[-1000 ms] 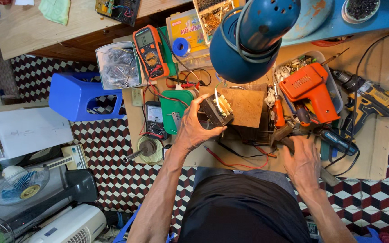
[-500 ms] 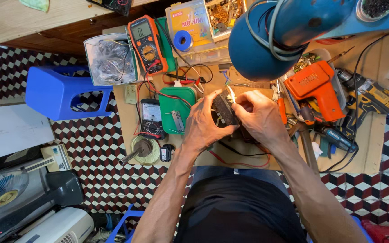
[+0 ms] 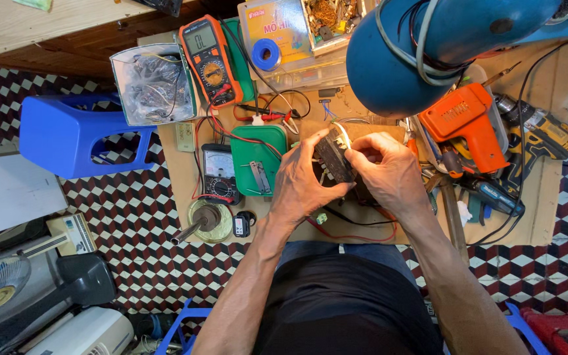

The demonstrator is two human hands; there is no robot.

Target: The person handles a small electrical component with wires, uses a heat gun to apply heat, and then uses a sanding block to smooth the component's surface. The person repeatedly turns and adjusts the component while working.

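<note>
Both hands raised over the workbench (image 3: 185, 177): left hand (image 3: 304, 181) and right hand (image 3: 389, 172) pinch a small dark circuit board (image 3: 334, 156) between them, work under way, board not set down.

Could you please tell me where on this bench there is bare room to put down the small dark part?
Bare board shows along the near edge between the black clip and the red wire, and at the near right corner beside the dark screwdriver. The far side is crowded: orange multimeter, green case, orange soldering gun.
</note>
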